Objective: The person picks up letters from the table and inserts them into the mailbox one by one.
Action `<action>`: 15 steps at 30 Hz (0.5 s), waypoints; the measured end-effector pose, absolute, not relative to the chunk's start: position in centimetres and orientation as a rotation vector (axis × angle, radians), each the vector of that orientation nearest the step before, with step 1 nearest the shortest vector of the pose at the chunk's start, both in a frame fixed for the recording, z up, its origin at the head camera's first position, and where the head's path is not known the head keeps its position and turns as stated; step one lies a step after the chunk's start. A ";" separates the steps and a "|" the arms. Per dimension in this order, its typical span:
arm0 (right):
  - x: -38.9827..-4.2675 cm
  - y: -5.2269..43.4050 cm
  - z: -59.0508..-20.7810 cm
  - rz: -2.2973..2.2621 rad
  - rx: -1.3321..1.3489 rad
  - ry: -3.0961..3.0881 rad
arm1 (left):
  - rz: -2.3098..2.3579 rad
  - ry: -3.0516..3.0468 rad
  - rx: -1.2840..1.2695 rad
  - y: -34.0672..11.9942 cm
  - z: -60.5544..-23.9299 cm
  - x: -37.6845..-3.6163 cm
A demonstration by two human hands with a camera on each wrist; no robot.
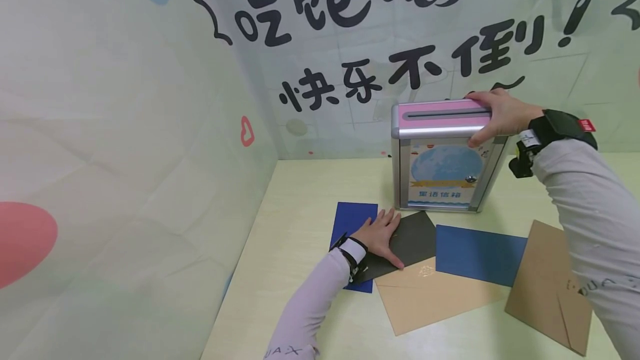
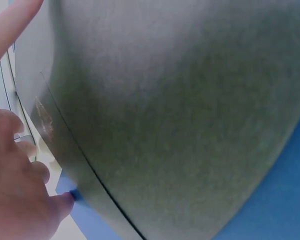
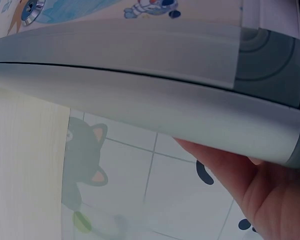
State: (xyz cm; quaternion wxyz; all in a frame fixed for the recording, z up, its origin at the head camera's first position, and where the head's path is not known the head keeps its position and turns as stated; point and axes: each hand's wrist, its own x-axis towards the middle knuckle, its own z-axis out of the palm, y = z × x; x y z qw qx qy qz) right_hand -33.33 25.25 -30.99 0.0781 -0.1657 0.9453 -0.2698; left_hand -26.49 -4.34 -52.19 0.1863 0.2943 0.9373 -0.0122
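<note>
A silver letter box with a pink slotted top stands upright on the pale table. My right hand grips its top right corner, thumb on the front and fingers over the back; the right wrist view shows the box's grey edge against my palm. My left hand lies flat with straight fingers on a dark grey envelope, which overlaps a blue envelope. The left wrist view is filled by the grey envelope, with blue beneath.
A tan envelope, another blue envelope and a second tan envelope lie on the table to the right. Printed backdrop walls close off the left and back sides.
</note>
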 end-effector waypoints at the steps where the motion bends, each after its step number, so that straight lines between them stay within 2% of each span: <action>1: -33.4 25.3 -31.0 -0.809 -0.495 2.829 | -0.041 2.641 0.828 -4.3 -52.2 -26.5; 15: -33.4 25.3 -30.9 -0.804 -0.482 2.822 | -0.099 2.657 0.832 -4.2 -52.8 -26.4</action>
